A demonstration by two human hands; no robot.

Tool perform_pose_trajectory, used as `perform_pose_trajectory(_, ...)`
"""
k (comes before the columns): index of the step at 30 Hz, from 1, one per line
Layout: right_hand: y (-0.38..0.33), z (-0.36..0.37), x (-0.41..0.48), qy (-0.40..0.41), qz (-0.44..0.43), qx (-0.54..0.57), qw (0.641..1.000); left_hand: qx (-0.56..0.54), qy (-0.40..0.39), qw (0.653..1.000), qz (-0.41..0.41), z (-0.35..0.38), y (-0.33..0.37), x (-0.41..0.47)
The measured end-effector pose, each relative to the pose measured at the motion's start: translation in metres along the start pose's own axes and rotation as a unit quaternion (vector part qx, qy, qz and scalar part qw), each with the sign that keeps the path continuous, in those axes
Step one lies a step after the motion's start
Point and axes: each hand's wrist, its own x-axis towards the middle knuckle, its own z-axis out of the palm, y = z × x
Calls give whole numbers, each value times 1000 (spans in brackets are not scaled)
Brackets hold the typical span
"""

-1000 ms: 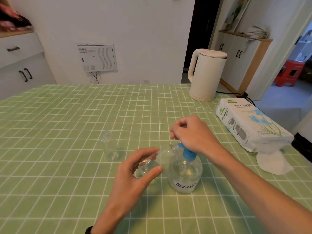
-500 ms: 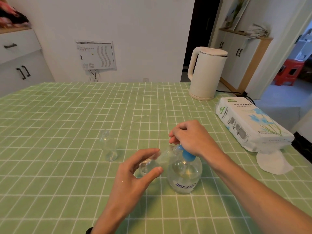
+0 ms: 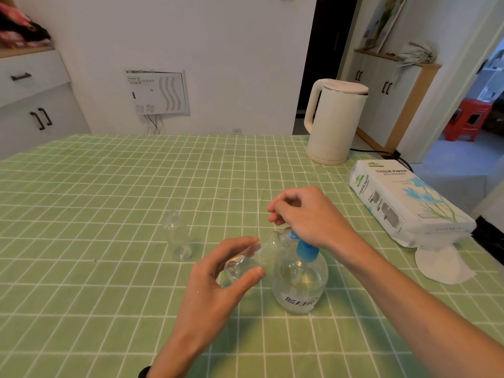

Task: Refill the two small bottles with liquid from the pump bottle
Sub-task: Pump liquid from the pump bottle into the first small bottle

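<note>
A clear round pump bottle with a blue pump top stands on the green checked tablecloth, partly filled. My right hand rests on the pump head, fingers curled over it. My left hand holds one small clear bottle tilted, its mouth up against the pump spout. A second small clear bottle stands upright to the left, apart from both hands.
A white electric kettle stands at the back right with its cord running right. A tissue paper pack lies along the right edge, with a loose tissue in front of it. White cabinets stand beyond the table.
My right hand has sunk slightly on the pump head and the view has shifted a little. The left hand keeps the small bottle at the spout.
</note>
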Motion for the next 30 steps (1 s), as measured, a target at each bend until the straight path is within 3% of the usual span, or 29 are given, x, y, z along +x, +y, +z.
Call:
perform_pose_trajectory(8, 13, 4, -1, -14, 46, 17, 999, 17, -6, 1000, -7, 2, -6, -3)
perform_pose_trajectory(20, -1, -4, -3, 9, 18, -24, 999, 7, -1, 1000, 6, -1, 1, 0)
perform_pose_trajectory(30, 11, 4, -3, 8, 49, 15, 999, 11, -6, 1000, -1, 2, -5, -2)
